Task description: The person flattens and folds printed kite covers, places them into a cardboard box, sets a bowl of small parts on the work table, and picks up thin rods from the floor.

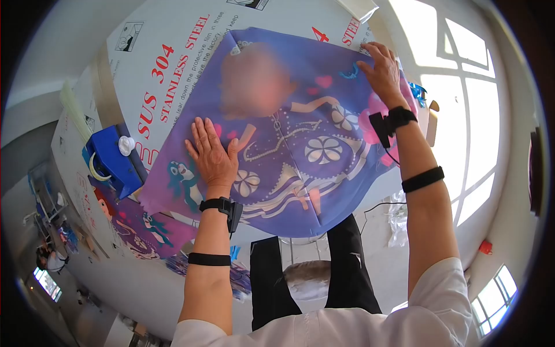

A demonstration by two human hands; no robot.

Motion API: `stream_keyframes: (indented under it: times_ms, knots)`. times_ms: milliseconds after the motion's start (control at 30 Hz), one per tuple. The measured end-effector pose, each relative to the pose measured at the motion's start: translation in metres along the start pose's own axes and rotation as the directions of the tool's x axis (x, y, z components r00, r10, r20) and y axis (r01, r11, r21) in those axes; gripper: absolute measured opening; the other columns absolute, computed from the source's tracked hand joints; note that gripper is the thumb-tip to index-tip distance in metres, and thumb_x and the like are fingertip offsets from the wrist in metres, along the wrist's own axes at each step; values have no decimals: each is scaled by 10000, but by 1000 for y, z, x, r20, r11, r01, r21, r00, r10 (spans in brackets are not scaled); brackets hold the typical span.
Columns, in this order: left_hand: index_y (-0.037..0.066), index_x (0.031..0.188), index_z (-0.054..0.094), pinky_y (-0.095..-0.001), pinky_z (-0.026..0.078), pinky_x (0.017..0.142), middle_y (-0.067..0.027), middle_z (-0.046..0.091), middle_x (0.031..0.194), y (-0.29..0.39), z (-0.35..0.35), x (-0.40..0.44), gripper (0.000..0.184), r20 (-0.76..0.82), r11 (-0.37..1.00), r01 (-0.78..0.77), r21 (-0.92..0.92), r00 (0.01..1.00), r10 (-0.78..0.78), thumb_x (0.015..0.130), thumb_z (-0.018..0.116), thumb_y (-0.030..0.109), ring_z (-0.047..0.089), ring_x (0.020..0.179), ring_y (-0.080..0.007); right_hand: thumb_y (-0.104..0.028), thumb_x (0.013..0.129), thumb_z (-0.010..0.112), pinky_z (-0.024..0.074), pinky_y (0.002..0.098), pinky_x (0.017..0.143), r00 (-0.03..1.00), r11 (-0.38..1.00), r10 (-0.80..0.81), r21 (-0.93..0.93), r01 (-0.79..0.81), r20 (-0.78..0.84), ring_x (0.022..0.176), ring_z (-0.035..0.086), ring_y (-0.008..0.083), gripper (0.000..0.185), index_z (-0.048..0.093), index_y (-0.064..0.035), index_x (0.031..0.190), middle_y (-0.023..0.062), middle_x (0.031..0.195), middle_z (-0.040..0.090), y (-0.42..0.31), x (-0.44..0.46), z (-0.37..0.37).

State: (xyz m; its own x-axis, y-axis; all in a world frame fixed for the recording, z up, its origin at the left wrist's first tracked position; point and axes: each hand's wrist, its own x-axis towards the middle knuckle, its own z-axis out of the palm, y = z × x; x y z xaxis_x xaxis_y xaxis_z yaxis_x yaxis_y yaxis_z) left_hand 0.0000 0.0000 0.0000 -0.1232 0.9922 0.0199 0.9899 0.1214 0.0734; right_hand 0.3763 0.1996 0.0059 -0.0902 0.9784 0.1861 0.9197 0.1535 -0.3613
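A large purple printed sheet lies across the table, showing a cartoon figure in a dress with flower shapes and hearts; a crease runs down its middle. My left hand rests flat on the left part of the sheet, fingers stretched out. At the upper right edge, my right hand lies with its fingers spread on the sheet, beside a blue printed shape. Each wrist has a black strap with a small device. The near edge of the sheet hangs toward my legs.
Under the sheet, the table carries white film printed "SUS 304 STAINLESS STEEL". A blue tape dispenser stands at the left. Another purple printed piece lies at the lower left. A stool is between my legs.
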Motion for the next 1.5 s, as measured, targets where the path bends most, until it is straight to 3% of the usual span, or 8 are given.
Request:
stream_keyframes:
  times_ms: [167, 300, 700, 900, 1000, 1133, 1267, 1500]
  knots:
    - [56, 1484, 241, -510, 136, 1148, -148, 239, 1544, 2, -3, -1, 683, -26, 1000, 1, 26, 1000, -1, 957, 436, 444, 209, 1434, -303, -252, 770, 710, 374, 426, 947, 956, 995, -55, -61, 76, 287, 1088, 527, 265, 172, 679, -179, 922, 33, 977, 596, 21, 29, -13]
    - [54, 1483, 242, -513, 144, 1144, -150, 240, 1544, 5, -1, -2, 682, -24, 999, -1, 37, 1000, 2, 955, 445, 434, 214, 1432, -304, -242, 785, 688, 362, 421, 951, 952, 999, -2, 38, -10, 307, 1077, 524, 262, 126, 668, -150, 870, 35, 959, 592, 25, 24, -10]
    - [47, 1484, 237, -541, 95, 1142, -157, 226, 1548, 0, -7, 7, 703, 70, 996, -69, 56, 995, 65, 954, 427, 467, 181, 1443, -308, -139, 857, 624, 383, 419, 873, 957, 976, -73, -179, 127, 281, 851, 614, 280, 98, 538, -95, 868, 96, 765, 625, 5, 5, -42]
    - [29, 1476, 244, -546, 101, 1140, -175, 220, 1543, -2, -5, 15, 733, 87, 996, -87, 14, 993, 85, 937, 452, 480, 186, 1436, -332, -143, 843, 615, 373, 434, 886, 916, 976, 109, -217, -25, 385, 1002, 587, 271, 140, 580, -83, 964, 95, 938, 658, 5, 5, -25]
    - [11, 1469, 247, -551, 108, 1137, -187, 219, 1539, -2, -6, 14, 747, 80, 995, -94, 17, 992, 93, 929, 465, 478, 191, 1433, -341, -122, 809, 632, 365, 447, 949, 987, 899, -97, -415, 143, 131, 1130, 526, 283, 259, 577, -65, 1056, 101, 1154, 598, -12, -1, -21]
    - [2, 1455, 276, -560, 97, 1136, -186, 244, 1532, 1, -5, 11, 756, 73, 995, -92, -25, 993, 93, 919, 473, 497, 193, 1436, -331, -99, 734, 689, 344, 468, 1054, 944, 921, -329, 212, 328, -33, 1274, 437, 315, 468, 554, -22, 1175, 144, 1306, 509, -123, -16, 5]
    - [-6, 1440, 303, -553, 98, 1139, -188, 250, 1530, -4, -9, 10, 747, 143, 991, -130, 18, 982, 126, 918, 460, 505, 193, 1436, -335, -326, 854, 603, 204, 451, 1158, 742, 756, -645, 294, 584, 185, 1383, 317, 292, 566, 498, 9, 1298, 169, 1418, 424, -254, -45, 58]
    - [-26, 1438, 283, -552, 97, 1139, -218, 248, 1517, 2, -12, 15, 768, 164, 995, -61, -74, 984, 73, 903, 497, 482, 209, 1423, -362, -578, 873, 483, 104, 435, 1181, 743, 799, -601, 220, 559, 294, 1441, 196, 242, 805, 322, -41, 1451, 112, 1536, 273, -220, -12, 98]
